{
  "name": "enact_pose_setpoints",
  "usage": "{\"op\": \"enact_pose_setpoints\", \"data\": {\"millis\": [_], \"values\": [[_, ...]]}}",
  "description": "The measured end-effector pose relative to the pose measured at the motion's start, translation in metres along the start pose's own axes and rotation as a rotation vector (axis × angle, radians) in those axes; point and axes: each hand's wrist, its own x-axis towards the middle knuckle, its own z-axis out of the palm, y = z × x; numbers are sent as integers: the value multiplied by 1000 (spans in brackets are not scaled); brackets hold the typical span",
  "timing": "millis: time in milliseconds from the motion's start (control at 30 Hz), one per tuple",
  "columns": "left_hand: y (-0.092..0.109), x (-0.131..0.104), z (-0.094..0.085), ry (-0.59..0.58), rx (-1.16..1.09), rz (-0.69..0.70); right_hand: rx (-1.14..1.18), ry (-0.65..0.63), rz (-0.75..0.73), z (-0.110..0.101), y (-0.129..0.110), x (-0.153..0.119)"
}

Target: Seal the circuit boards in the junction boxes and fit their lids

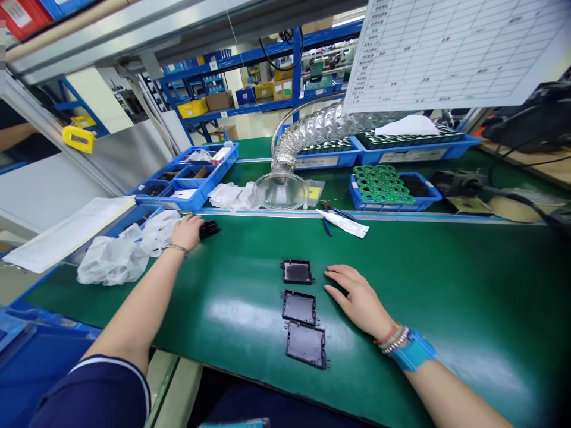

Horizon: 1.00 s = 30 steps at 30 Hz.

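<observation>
At the back left of the bench, my left hand (187, 232) has its fingers curled against a small black plastic part (209, 229), partly hidden behind the fingers. My right hand (357, 297) lies palm down over the green bench (223, 273), fingers spread, holding nothing. Just left of its fingertips, three shallow black plastic cases form a column: a far case (297, 271), a middle case (299, 307) and a near case (306, 343). Their open sides face up. The middle and near ones touch or nearly touch.
White plastic bags (113, 258) lie by my left forearm. Behind the cases are pliers (334, 211), a white tube (345, 223) and an extraction hood (281, 191). A blue bin (392, 205) holds green circuit boards (381, 183). A divided blue tray (214, 178) stands back left.
</observation>
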Motion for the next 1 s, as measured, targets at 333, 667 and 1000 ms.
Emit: {"op": "enact_pose_setpoints", "data": {"millis": [333,667,1000], "values": [[-25,-20,15,-71,10,-9,-14,-17,15,1,2,0],[-3,-16,32,-120,-172,-45,-23,0,1,1,1,0],[-34,1,43,-42,-453,-345,-4,7,-6,0,1,1]]}}
